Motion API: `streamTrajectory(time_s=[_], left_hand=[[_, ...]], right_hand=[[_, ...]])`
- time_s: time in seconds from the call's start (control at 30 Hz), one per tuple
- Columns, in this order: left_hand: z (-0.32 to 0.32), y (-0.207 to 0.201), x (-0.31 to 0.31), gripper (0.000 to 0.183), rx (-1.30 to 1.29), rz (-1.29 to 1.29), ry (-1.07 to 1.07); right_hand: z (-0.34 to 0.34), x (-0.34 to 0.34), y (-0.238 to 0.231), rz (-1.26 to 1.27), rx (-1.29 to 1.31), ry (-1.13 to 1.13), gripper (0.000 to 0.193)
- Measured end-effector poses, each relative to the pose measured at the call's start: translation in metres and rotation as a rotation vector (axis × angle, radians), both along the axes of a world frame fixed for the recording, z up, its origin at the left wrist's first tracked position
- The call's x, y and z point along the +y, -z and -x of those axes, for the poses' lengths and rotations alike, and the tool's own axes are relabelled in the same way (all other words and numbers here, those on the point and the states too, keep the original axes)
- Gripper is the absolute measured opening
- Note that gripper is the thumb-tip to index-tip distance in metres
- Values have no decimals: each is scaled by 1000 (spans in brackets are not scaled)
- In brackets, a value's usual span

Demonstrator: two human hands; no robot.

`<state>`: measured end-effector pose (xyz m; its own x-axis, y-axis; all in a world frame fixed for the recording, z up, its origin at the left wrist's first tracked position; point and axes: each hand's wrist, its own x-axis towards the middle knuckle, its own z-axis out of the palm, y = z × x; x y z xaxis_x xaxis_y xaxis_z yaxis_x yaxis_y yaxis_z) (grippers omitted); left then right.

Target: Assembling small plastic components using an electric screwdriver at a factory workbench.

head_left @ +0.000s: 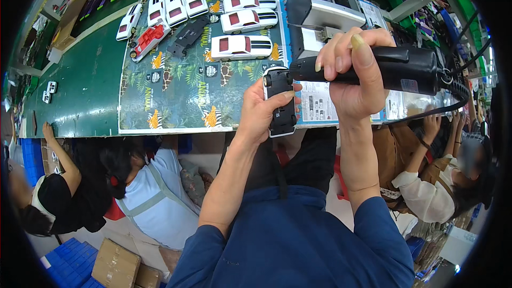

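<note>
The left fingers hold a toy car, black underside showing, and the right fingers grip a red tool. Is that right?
Not quite: the head view shows a black tool, not red, in the right fingers. The left fingers do hold a toy car, black underside showing.

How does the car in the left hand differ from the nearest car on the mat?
The held car shows its black underside; the mat car shows its white, black-striped top. The held car is gripped by the left hand; the mat car lies on the mat. Both show white bodywork.
</note>
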<state>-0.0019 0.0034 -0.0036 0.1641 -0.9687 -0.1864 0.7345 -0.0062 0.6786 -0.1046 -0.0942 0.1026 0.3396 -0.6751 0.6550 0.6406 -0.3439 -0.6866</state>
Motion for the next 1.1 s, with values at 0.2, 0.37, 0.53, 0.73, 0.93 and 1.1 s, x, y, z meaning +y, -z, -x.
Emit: streamTrajectory(time_s=[0.2, 0.37, 0.53, 0.73, 0.93, 1.1], left_hand=[[0, 3, -3, 27, 5, 8, 34], [-8, 1, -3, 27, 25, 2, 23], [-13, 0, 1, 24, -42, -29, -37], [8, 13, -7, 21, -122, 22, -60], [9, 11, -7, 19, -218, 7, -72], [3, 9, -6, 15, -176, 25, -122]], right_hand=[[-1, 7, -8, 33, 106, -26, 11], [-9, 3, -6, 72, 152, -10, 14], [-21, 0, 3, 130, 143, -116, 13], [1, -10, 9, 117, 201, -219, 19], [11, -12, 18, 163, 146, -201, 16], [31, -26, 21, 140, 110, -209, 22]])
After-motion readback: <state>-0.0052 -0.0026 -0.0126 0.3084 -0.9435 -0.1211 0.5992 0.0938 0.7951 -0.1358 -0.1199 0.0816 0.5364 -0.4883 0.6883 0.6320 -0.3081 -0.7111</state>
